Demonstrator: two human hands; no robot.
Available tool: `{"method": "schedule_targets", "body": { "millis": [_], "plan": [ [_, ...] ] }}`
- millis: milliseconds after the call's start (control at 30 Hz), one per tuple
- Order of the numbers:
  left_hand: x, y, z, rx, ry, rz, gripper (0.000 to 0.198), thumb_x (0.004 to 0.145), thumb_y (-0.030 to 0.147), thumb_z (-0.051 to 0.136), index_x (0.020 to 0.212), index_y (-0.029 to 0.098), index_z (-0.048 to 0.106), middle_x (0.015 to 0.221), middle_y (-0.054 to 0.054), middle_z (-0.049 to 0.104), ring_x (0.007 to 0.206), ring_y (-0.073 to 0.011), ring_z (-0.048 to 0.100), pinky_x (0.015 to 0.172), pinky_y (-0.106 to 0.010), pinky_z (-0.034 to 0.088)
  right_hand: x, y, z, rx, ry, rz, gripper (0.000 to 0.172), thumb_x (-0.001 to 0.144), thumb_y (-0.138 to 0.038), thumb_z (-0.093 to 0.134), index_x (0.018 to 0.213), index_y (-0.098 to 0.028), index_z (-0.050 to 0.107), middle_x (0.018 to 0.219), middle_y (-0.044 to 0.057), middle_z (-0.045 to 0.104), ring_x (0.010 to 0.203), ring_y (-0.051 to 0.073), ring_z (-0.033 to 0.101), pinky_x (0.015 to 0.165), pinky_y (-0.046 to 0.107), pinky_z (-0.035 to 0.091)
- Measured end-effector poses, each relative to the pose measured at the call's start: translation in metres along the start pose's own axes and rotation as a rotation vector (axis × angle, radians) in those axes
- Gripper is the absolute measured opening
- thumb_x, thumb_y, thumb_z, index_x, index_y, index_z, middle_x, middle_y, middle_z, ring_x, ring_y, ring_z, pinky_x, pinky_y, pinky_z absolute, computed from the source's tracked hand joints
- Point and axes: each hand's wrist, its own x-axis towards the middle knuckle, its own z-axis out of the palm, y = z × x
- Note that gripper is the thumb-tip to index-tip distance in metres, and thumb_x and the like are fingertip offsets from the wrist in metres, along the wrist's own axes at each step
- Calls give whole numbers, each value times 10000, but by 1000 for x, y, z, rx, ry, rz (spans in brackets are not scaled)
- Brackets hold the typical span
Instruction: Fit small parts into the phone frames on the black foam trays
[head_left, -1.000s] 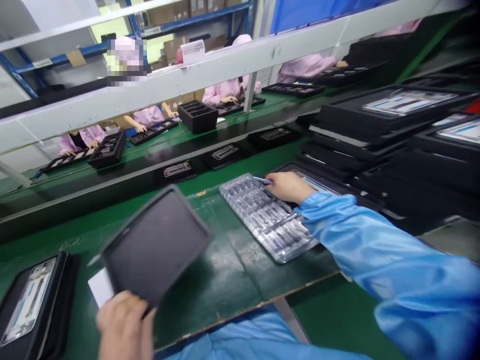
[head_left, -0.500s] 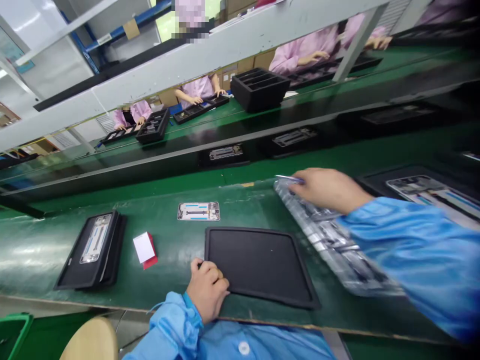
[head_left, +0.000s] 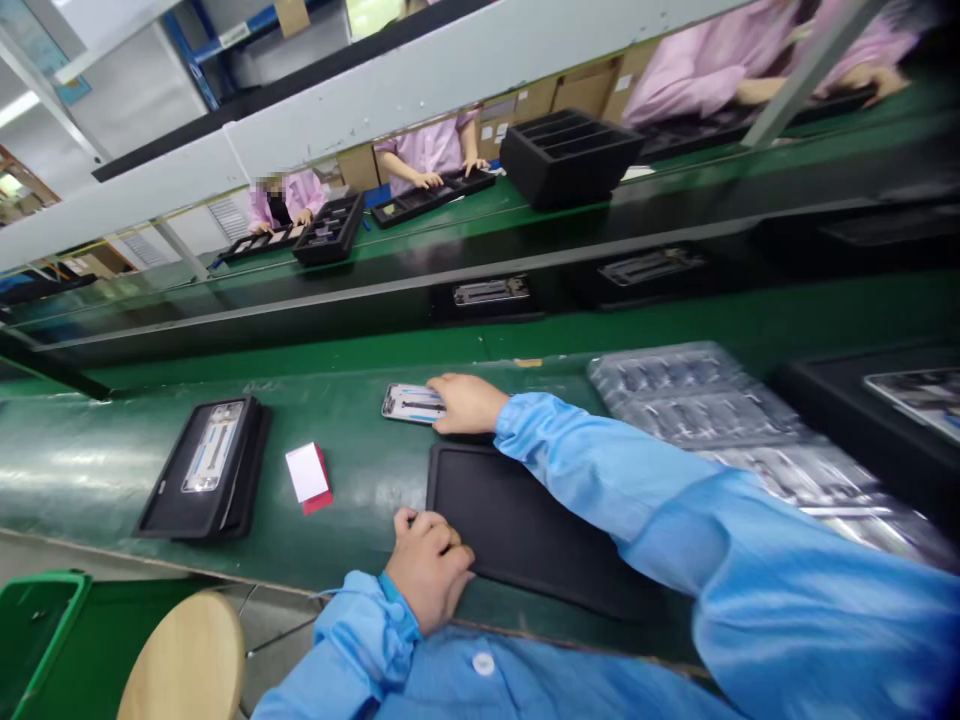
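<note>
My right hand reaches over the bench, its fingers and thumb closed on the right end of a phone frame. The frame is pale with blue strips; its right part is hidden by the fingers. A flat black tray lies below it, partly covered by my right sleeve. My left hand is closed at the tray's near left corner, with curled fingers on its edge. To the right lies a clear plastic blister tray, with a thin pale stick-like thing on it.
Stacked black trays bearing another phone frame stand left, near a white-and-red card. More trays with frames sit beyond the bench. A stool and green bin are below. People in pink work across.
My right hand has left the blister tray and moved left onto the phone frame. The thin tool is out of its fingers. My left hand stays at the black tray's corner. The view has shifted.
</note>
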Motion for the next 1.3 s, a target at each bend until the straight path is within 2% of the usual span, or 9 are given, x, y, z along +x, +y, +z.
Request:
{"method": "schedule_targets", "body": {
  "millis": [167, 300, 400, 500, 633, 700, 800, 1000, 1300],
  "plan": [
    [-1, -4, -2, -62, -9, -12, 221, 844, 244, 673, 1053, 207, 610, 977, -58, 647, 985, -235, 553, 939, -480, 352, -85, 1, -21, 49, 59, -3, 618, 725, -368, 670, 1296, -160, 559, 1284, 139, 596, 1111, 286, 609, 978, 347, 465],
    [-3, -5, 0, -88, 39, -23, 187, 856, 227, 654, 1019, 175, 577, 1013, -94, 619, 985, -247, 562, 909, -469, 427, -160, -18, 2, 34, -4, 35, 523, 706, -325, 691, 1207, -191, 623, 1281, 131, 590, 956, 269, 663, 860, 375, 529],
    [-7, -4, 3, -84, 70, -32, 163, 856, 186, 635, 1004, 184, 566, 1034, -92, 601, 991, -254, 562, 906, -472, 453, -188, -28, 18, 7, -29, 99, 486, 724, -366, 718, 1174, -190, 661, 1361, 135, 558, 997, 277, 671, 896, 383, 531],
    [-8, -6, 7, -50, 87, -31, 205, 858, 148, 605, 1054, 199, 577, 1059, -92, 595, 1005, -262, 557, 898, -471, 473, -193, -5, -1, -27, 21, 133, 424, 793, -468, 680, 1137, -220, 689, 1366, 93, 578, 1095, 250, 641, 978, 339, 493],
    [-7, -8, 8, 6, 102, 5, 318, 855, 191, 620, 1170, 213, 577, 1210, -128, 581, 1075, -290, 546, 914, -502, 482, -199, 80, -71, -213, 173, 497, 394, 916, -408, 501, 1163, -154, 675, 1222, 144, 661, 1156, 257, 597, 1022, 339, 426],
    [-5, -6, 8, 46, 103, 20, 360, 841, 223, 641, 1195, 225, 579, 1315, -142, 556, 1104, -309, 536, 906, -519, 483, -202, 126, -95, -253, 177, 646, 340, 885, -343, 507, 1037, -115, 709, 1008, 178, 714, 1034, 290, 643, 920, 363, 462],
    [-1, -3, 7, 91, 69, 37, 382, 824, 234, 655, 1201, 258, 594, 1364, -124, 568, 1123, -325, 522, 887, -529, 475, -199, 168, -101, -245, 85, 690, 232, 805, -338, 577, 862, -168, 724, 796, 100, 720, 846, 252, 678, 766, 303, 476],
    [2, -2, 5, 80, -4, 35, 345, 815, 194, 647, 1150, 272, 623, 1343, -87, 610, 1143, -330, 505, 911, -554, 418, -188, 178, -71, -254, 0, 683, 250, 748, -392, 623, 838, -179, 718, 809, 108, 725, 828, 265, 686, 715, 304, 471],
    [4, 3, 2, 2, 27, 24, 258, 818, 223, 669, 1071, 273, 659, 1313, -77, 637, 1127, -319, 511, 928, -543, 374, -192, 180, -62, -252, 23, 750, 279, 774, -342, 570, 907, -163, 739, 850, 144, 736, 879, 288, 687, 765, 333, 476]
  ]
}}
